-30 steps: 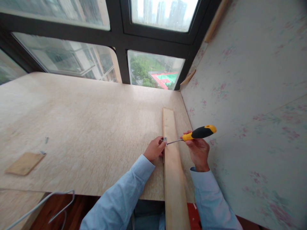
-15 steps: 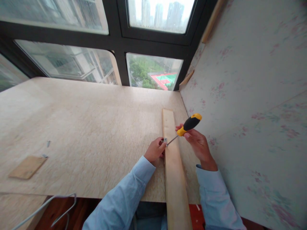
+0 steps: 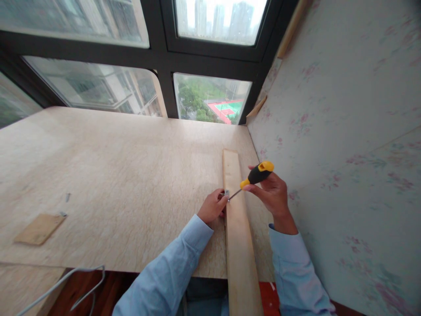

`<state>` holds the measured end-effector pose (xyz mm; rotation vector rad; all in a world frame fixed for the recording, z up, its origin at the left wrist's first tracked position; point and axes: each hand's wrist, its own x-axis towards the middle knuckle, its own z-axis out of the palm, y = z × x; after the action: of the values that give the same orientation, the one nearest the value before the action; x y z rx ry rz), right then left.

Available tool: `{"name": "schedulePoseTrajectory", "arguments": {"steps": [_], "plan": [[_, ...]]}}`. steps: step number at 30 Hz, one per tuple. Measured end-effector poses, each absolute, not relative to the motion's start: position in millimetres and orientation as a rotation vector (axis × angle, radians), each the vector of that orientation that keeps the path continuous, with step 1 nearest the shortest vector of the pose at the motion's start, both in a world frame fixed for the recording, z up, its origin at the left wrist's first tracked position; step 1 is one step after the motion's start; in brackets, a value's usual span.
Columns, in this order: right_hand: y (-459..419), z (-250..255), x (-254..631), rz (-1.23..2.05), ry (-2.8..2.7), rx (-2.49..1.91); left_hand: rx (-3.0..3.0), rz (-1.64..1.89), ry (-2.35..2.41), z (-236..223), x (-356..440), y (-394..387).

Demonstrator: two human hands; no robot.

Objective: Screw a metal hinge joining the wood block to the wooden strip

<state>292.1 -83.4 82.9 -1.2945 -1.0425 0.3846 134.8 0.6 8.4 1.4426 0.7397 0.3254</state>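
Right hand (image 3: 275,195) grips the screwdriver (image 3: 259,174) pretty slanted, so it could skid left into the left hand (image 3: 212,206) pinching that bracket (image 3: 226,192).

Hands (image 3: 212,207) 2 | sleeves (image 3: 169,263) 2 | screwdriver (image 3: 258,174) 1 | long board (image 3: 240,245) 1 | small board (image 3: 40,229) 1 | bracket (image 3: 226,192) 1, partly hidden | loose metal bits (image 3: 67,197) 2, too blurred to name | window panes (image 3: 219,22) 5 | surface (image 3: 131,175) 1
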Motion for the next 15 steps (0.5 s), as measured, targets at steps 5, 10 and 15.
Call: {"name": "schedulePoseTrajectory", "arguments": {"steps": [5, 10, 15], "plan": [[-84, 78, 289, 0.441, -1.097, -1.295, 1.408, 0.321, 0.738, 9, 135, 0], [-85, 85, 279, 0.722, -1.156, -1.092, 1.349, 0.303, 0.741, 8, 136, -1], [-90, 89, 277, 0.825, -1.103, -1.042, 1.322, 0.304, 0.746, 9, 137, -1]]}}
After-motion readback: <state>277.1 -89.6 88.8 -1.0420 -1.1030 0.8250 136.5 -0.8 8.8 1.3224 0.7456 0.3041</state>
